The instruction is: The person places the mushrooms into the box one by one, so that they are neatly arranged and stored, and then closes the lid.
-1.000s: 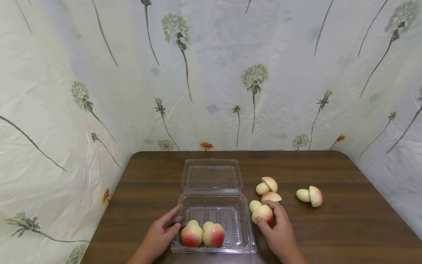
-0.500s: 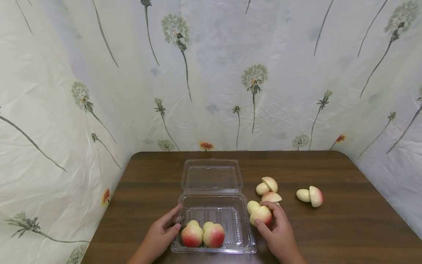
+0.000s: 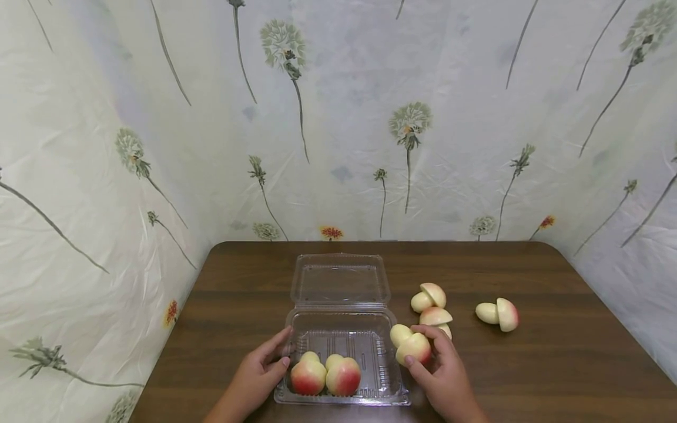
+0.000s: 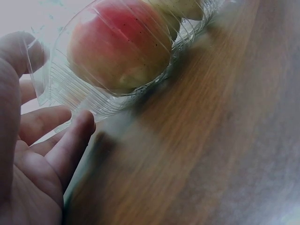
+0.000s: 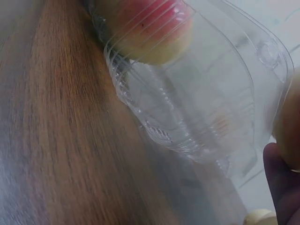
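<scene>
Since the earlier frames, the right hand has lifted its peach-like fruit off the tabletop and carried it leftward, so that it now hangs at the right rim of the clear clamshell box; the left hand has stayed where it was. The right hand's fingers are curled round the fruit, thumb on its near side and fingertips over the top. Two more fruits sit side by side in the near part of the box tray, which stands close to the near edge of the tabletop with its lid folded back toward the far edge.

Judging from this, the fruit could catch the thin plastic rim and tip or slide the light box, since the fruit is level with the wall rather than well above it. The fruit's two lobes could also slip from a loose grip and roll toward the near edge.

The left hand lies at the box's left wall, palm turned inward, fingers relaxed and slightly spread, their tips touching the ribbed plastic without gripping it. The right wrist comes in from the near edge, angled toward the box. Three other fruits lie toward the right side of the tabletop.
</scene>
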`<state>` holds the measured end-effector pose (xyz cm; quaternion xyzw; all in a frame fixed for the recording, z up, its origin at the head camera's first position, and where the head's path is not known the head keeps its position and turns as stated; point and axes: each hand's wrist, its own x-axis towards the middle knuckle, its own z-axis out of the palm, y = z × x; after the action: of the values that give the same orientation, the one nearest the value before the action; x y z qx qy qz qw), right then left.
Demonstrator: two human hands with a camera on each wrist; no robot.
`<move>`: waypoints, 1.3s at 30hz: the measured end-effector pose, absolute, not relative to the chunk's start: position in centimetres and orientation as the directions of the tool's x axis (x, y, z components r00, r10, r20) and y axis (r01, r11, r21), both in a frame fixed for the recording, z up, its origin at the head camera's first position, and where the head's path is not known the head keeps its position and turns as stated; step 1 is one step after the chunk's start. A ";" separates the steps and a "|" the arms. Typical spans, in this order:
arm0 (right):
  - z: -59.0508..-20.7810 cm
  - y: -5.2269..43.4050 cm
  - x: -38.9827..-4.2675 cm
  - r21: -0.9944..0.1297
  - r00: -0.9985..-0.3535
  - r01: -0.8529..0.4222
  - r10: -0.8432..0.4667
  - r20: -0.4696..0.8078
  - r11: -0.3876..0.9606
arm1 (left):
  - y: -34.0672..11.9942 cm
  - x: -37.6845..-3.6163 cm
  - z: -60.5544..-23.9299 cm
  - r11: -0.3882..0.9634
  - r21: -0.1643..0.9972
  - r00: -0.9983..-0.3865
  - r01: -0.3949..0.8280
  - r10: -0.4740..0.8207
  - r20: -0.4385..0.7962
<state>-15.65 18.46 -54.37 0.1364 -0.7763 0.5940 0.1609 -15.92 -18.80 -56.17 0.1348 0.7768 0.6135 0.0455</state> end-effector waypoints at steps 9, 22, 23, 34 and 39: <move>-54.4 18.2 -15.6 -0.850 -0.877 -0.477 -0.054 0.478 0.224 | -18.9 -15.8 -56.0 0.211 0.967 -0.961 0.140 0.264 0.082; -53.9 17.6 -15.5 -0.813 -0.847 -0.527 -0.070 0.528 0.246 | -18.9 -15.9 -56.1 0.205 0.967 -0.960 0.154 0.262 0.097; -53.8 17.5 -15.5 -0.810 -0.844 -0.530 -0.071 0.531 0.249 | -18.9 -15.9 -56.2 0.205 0.967 -0.961 0.154 0.260 0.098; -53.5 16.8 -15.3 -0.743 -0.802 -0.590 -0.123 0.585 0.315 | -19.0 -15.9 -56.2 0.209 0.967 -0.964 0.147 0.247 0.093; -53.1 16.7 -14.9 -0.709 -0.793 -0.601 -0.159 0.588 0.369 | -18.8 -16.0 -56.2 0.208 0.969 -0.967 0.135 0.242 0.083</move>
<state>-14.92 16.66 -53.14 0.2379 -0.7985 0.5087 0.2168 -15.98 -18.82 -56.16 0.1217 0.7761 0.6173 0.0434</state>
